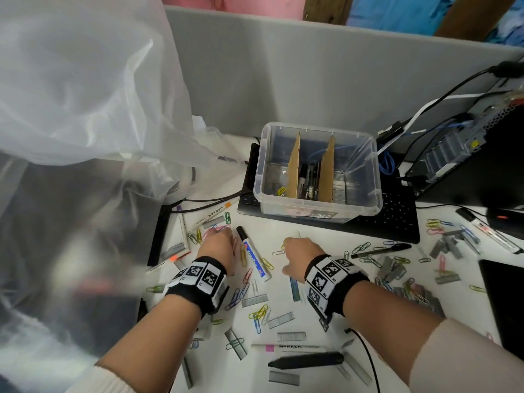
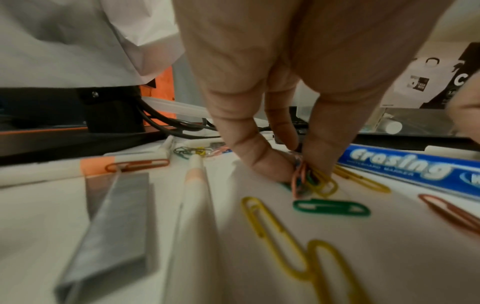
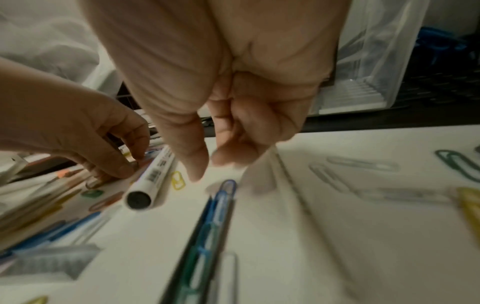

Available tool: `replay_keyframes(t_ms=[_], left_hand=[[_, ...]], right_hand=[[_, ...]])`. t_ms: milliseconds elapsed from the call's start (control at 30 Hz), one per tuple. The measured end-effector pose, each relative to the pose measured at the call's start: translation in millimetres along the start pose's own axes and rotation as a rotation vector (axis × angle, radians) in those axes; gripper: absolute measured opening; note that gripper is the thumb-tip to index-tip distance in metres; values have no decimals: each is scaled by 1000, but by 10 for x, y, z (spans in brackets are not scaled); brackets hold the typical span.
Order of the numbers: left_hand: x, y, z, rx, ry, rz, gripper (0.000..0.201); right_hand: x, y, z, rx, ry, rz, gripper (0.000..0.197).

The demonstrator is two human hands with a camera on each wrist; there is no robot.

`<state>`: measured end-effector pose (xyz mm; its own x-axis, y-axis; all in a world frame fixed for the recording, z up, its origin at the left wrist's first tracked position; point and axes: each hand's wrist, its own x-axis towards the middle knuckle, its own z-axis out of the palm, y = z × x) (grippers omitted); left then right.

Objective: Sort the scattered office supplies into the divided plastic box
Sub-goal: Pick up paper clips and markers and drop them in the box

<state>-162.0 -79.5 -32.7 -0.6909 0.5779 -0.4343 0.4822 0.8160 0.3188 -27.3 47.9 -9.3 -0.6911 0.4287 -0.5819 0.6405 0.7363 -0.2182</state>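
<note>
- Paper clips [image 2: 309, 181]: bunch pinched by left hand [image 1: 218, 245], centre-left of frame; plastic box [image 1: 319, 205] lies upper right.
- Right hand [image 1: 300, 251]: loosely curled, empty, nearer the box.

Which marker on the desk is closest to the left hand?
The blue-labelled whiteboard marker, black cap, lying just right of the left hand. The other markers lie farther off.

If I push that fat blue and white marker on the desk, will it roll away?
The blue and white marker looks round and lies flat on the white desk, so a sideways push would probably roll it. Paper clips lie right beside it and might stop it quickly. It looks stiff, so it should lift without bending.
</note>
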Motion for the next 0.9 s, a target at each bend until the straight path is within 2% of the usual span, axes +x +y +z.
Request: replay_keyframes(t_ms=[67, 133, 233, 300, 367, 467, 700, 900], left_hand=[[-2, -12, 7, -49, 17, -26, 38], [-3, -14, 2, -72, 30, -29, 34], [-16, -16, -29, -84, 25, -31, 26], [-26, -45, -51, -101, 14, -37, 18], [-33, -99, -79, -144, -10, -51, 13], [-28, -200, -126, -226, -41, -40, 20], [-10, -373, -253, -362, 20, -24, 19], [-12, -418, -267, -313, -35, -26, 28]], right_hand=[[-36, -77, -42, 92, 141, -80, 15], [-67, -226, -45, 172, 239, -240, 14], [-61, -478, 62, 109, 179, -485, 24], [-24, -583, 149, -40, 110, -559, 27], [-10, -633, 204, -228, 67, -576, 29], [-14, -656, 261, -373, 55, -568, 35], [-44, -679, 215, -448, 41, -572, 31], [-47, -610, 266, -432, 12, -523, 30]])
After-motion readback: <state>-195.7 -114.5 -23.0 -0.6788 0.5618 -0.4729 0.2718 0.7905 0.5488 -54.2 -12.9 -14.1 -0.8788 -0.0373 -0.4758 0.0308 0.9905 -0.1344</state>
